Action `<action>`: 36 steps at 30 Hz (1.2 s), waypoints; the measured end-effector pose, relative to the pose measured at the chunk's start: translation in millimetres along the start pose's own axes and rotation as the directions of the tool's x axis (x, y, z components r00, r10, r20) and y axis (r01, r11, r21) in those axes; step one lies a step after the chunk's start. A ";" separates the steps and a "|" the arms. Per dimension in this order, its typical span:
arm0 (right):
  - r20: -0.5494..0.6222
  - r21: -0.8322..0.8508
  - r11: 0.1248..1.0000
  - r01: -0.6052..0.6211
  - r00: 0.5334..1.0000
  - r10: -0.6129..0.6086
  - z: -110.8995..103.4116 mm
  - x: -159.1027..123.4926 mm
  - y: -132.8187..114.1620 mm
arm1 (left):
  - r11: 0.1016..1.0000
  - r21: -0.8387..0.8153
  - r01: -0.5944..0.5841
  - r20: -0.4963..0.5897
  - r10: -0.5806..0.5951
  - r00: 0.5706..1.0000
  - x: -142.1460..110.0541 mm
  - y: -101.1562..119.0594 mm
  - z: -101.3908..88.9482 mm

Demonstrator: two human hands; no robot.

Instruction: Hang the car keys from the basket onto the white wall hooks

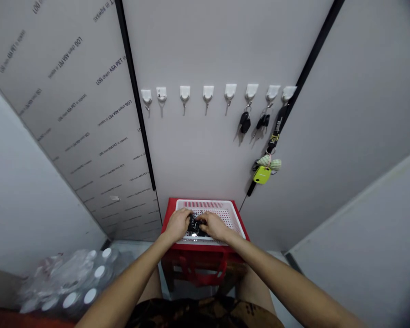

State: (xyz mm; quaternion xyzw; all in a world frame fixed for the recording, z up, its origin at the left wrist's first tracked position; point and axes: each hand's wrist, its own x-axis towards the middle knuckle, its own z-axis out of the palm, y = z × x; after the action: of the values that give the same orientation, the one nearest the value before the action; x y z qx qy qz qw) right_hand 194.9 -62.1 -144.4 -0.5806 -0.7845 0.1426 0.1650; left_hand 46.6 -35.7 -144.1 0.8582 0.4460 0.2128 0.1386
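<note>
Both hands reach into a white perforated basket [232, 214] that rests on a red stool [205, 255]. My left hand [177, 224] and my right hand [213, 225] close from either side on a cluster of black key fobs [194, 226] lying in the basket. The fingers curl around the fobs and hide most of them. On the wall above, a row of white hooks [208, 93] runs across; the left ones hang bare.
Three right-hand hooks carry things: a black key fob [245, 122], a second black key set [263, 121], and a black lanyard with a lime-green tag [261, 175]. A shrink-wrapped pack of bottles [71, 282] lies on the floor at the lower left.
</note>
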 end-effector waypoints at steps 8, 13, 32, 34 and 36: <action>-0.072 0.418 0.904 -0.093 0.988 0.135 -13.9 9.1 -4.7 | 0.985 -0.173 0.019 -0.002 -0.019 1.000 0.9 -3.5 0.1; 0.020 0.779 0.599 -0.185 0.962 0.272 -50.3 15.2 -17.0 | 0.823 -0.567 0.036 -0.009 -0.050 0.999 5.3 12.5 -12.1; -0.686 0.654 0.622 0.430 0.684 0.248 -247.3 69.8 -68.4 | 0.769 -0.616 -0.172 -0.358 -0.079 0.930 150.5 125.0 -161.1; -0.712 0.631 0.652 0.421 0.647 0.272 -259.9 76.7 -68.3 | 0.774 -0.610 -0.169 -0.372 -0.091 0.924 159.3 134.2 -171.6; -0.726 0.612 0.690 0.386 0.620 0.297 -267.2 82.6 -66.1 | 0.798 -0.586 -0.140 -0.382 -0.119 0.916 166.0 139.4 -175.9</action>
State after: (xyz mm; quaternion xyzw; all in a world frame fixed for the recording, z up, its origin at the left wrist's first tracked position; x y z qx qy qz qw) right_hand 228.9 6.7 132.5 -0.4458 -0.5232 0.1663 0.7070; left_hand 144.0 31.0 108.9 0.7098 0.3689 0.5148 0.3084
